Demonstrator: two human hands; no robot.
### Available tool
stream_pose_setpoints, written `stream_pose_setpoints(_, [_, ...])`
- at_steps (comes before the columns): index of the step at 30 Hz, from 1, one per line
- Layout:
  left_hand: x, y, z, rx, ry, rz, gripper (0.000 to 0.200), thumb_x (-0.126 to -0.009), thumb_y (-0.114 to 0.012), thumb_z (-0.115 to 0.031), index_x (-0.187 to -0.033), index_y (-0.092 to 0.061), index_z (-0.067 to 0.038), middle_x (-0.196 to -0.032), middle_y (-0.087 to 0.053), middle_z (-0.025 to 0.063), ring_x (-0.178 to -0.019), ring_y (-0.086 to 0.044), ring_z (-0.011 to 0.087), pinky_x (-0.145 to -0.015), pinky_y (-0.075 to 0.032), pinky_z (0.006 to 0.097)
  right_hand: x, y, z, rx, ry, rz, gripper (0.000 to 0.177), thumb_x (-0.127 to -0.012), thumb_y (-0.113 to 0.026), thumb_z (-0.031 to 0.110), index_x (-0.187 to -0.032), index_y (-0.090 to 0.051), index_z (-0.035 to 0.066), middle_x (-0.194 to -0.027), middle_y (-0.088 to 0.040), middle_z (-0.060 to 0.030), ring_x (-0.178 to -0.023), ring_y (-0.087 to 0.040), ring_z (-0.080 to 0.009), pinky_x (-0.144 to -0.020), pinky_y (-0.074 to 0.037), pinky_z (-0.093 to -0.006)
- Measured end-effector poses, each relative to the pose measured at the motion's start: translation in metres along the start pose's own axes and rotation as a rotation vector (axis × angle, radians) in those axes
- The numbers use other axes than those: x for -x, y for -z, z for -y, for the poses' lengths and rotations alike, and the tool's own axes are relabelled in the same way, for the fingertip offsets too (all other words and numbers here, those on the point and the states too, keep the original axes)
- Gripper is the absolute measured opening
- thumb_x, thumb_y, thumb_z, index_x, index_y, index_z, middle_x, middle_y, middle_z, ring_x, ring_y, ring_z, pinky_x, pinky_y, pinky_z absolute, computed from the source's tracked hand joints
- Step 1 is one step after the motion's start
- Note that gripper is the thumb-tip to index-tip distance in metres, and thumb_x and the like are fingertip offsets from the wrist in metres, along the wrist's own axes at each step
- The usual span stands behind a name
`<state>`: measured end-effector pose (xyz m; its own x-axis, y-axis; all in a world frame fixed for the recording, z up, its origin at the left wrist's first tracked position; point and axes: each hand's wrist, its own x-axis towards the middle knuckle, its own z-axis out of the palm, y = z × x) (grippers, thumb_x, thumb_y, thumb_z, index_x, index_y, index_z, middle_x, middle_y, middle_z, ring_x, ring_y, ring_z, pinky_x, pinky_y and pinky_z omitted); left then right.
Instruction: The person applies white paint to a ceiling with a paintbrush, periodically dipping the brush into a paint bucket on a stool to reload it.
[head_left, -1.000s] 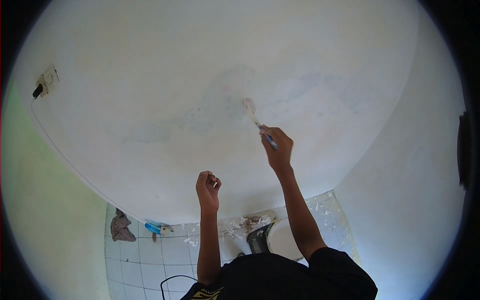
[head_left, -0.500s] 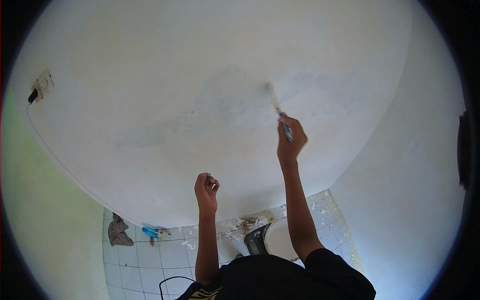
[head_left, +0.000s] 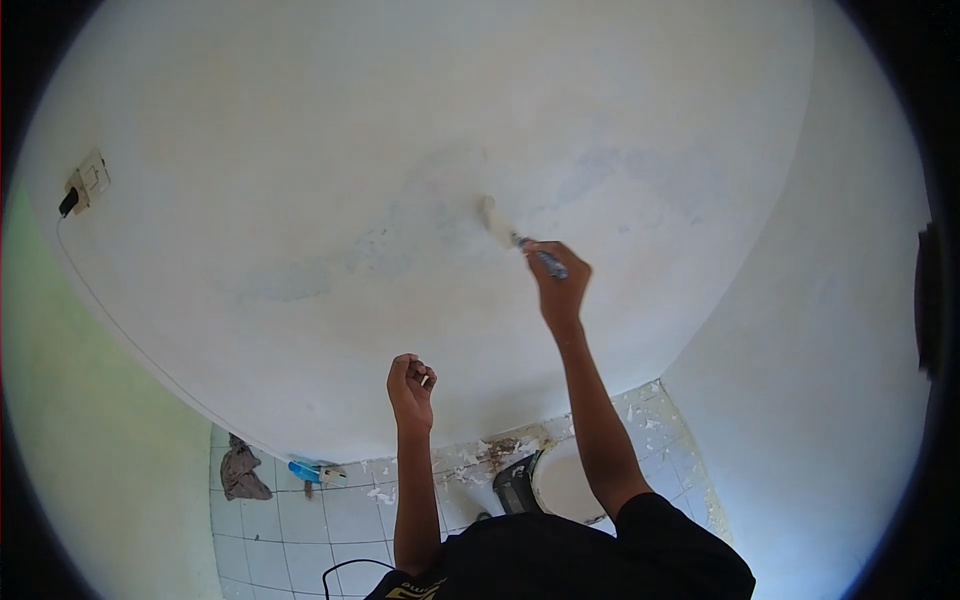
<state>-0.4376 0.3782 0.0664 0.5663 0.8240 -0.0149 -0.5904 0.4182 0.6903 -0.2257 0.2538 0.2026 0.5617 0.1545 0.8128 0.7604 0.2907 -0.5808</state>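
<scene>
My right hand (head_left: 562, 280) is closed round the patterned handle of a brush (head_left: 501, 224), whose pale head lies against the white wall (head_left: 300, 130) and is slightly blurred. Bluish-grey patches (head_left: 440, 215) mark the wall around and to both sides of the brush head. Lower down and to the left, my left hand (head_left: 411, 390) is raised in front of the wall with its fingers curled in; whether anything small is inside them cannot be made out.
At the wall's foot stands a round container of pale stuff (head_left: 565, 482), beside a dark object (head_left: 515, 487). Paint flakes lie on the floor tiles (head_left: 305, 520). A grey-brown cloth (head_left: 242, 470) and a blue item (head_left: 304, 471) lie left. A cable hangs from the socket (head_left: 93, 178).
My right hand has swung the brush left and slightly down across the wall, tilting it further left. My left hand has hardly moved.
</scene>
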Motion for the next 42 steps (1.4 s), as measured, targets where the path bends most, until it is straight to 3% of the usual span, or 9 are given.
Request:
stream_pose_setpoints(4, [0.001, 0.002, -0.005, 0.018, -0.025, 0.003, 0.015, -0.095, -0.057, -0.027, -0.092, -0.059, -0.012, -0.074, -0.055, -0.0023, -0.072, -0.055, 0.0132, -0.072, -0.045, 0.0314, -0.027, 0.020, 0.001, 0.073, 0.159, -0.396, 0.008, -0.083, -0.065, -0.004, -0.090, -0.069, -0.002, -0.090, -0.072, -0.0121, -0.085, -0.070, -0.0190, -0.075, -0.053, -0.0281])
stream_pose_setpoints(12, [-0.006, 0.001, -0.002, 0.013, -0.027, 0.011, 0.015, -0.095, -0.057, -0.028, -0.092, -0.059, -0.013, -0.074, -0.055, -0.0024, -0.073, -0.056, 0.0131, -0.072, -0.045, 0.0315, 0.034, -0.057, -0.010, 0.021, 0.177, 0.111, 0.013, -0.081, -0.069, -0.004, -0.092, -0.064, 0.002, -0.092, -0.069, -0.0143, -0.092, -0.070, -0.0300, -0.079, -0.054, -0.0345])
stream_pose_setpoints(14, [-0.005, -0.007, -0.001, 0.007, -0.016, 0.020, 0.015, -0.095, -0.057, -0.028, -0.092, -0.059, -0.013, -0.073, -0.055, -0.0025, -0.073, -0.056, 0.0132, -0.072, -0.045, 0.0317, 0.041, -0.055, 0.000, -0.054, 0.048, 0.210, 0.011, -0.080, -0.066, -0.009, -0.088, -0.066, -0.001, -0.088, -0.070, -0.0134, -0.094, -0.071, -0.0255, -0.080, -0.054, -0.0305])
stream_pose_setpoints(21, [-0.001, -0.016, 0.002, 0.019, 0.002, 0.067, 0.016, -0.095, -0.057, -0.028, -0.091, -0.059, -0.013, -0.073, -0.054, -0.0026, -0.072, -0.055, 0.0132, -0.073, -0.044, 0.0320, 0.005, 0.000, -0.004, 0.162, 0.126, 0.035, 0.010, -0.082, -0.069, -0.006, -0.090, -0.066, -0.002, -0.094, -0.072, -0.0143, -0.097, -0.071, -0.0234, -0.081, -0.055, -0.0303])
stream_pose_setpoints(26, [-0.002, -0.010, -0.005, 0.026, -0.039, 0.037, 0.016, -0.095, -0.057, -0.028, -0.091, -0.058, -0.012, -0.073, -0.054, -0.0024, -0.072, -0.055, 0.0133, -0.071, -0.045, 0.0314, 0.022, -0.016, -0.004, 0.228, 0.350, 0.012, 0.013, -0.084, -0.069, -0.002, -0.096, -0.065, 0.001, -0.096, -0.070, -0.0169, -0.085, -0.071, -0.0282, -0.070, -0.057, -0.0328])
stream_pose_setpoints(31, [-0.001, -0.001, -0.017, 0.014, -0.096, 0.026, 0.017, -0.095, -0.057, -0.028, -0.090, -0.058, -0.012, -0.073, -0.054, -0.0020, -0.072, -0.055, 0.0132, -0.070, -0.045, 0.0310, 0.033, -0.025, 0.005, 0.267, 0.189, 0.118, 0.014, -0.082, -0.068, -0.005, -0.094, -0.064, 0.001, -0.093, -0.070, -0.0153, -0.086, -0.071, -0.0274, -0.069, -0.057, -0.0326])
stream_pose_setpoints(34, [0.001, 0.005, -0.018, 0.040, -0.079, -0.020, 0.017, -0.095, -0.058, -0.029, -0.090, -0.058, -0.012, -0.073, -0.055, -0.0022, -0.072, -0.056, 0.0130, -0.070, -0.045, 0.0308, 0.033, -0.027, 0.004, 0.079, 0.221, -0.072, 0.014, -0.081, -0.069, -0.005, -0.093, -0.065, 0.002, -0.091, -0.069, -0.0148, -0.082, -0.071, -0.0274, -0.068, -0.056, -0.0328])
stream_pose_setpoints(36, [0.001, 0.006, -0.019, 0.027, -0.087, 0.015, 0.017, -0.095, -0.058, -0.029, -0.090, -0.058, -0.013, -0.073, -0.055, -0.0026, -0.073, -0.056, 0.0129, -0.070, -0.045, 0.0310, 0.031, -0.024, 0.002, 0.340, 0.091, 0.148, 0.012, -0.081, -0.069, -0.004, -0.091, -0.065, 0.002, -0.088, -0.069, -0.0141, -0.075, -0.070, -0.0270, -0.064, -0.055, -0.0327])
stream_pose_setpoints(42, [0.001, 0.007, -0.015, 0.024, -0.086, 0.017, 0.016, -0.095, -0.058, -0.029, -0.090, -0.059, -0.014, -0.073, -0.056, -0.0029, -0.072, -0.057, 0.0133, -0.072, -0.045, 0.0316, 0.030, -0.029, 0.006, 0.251, 0.205, 0.042, 0.009, -0.082, -0.069, 0.000, -0.088, -0.063, 0.002, -0.083, -0.066, -0.0142, -0.068, -0.066, -0.0277, -0.059, -0.052, -0.0340])
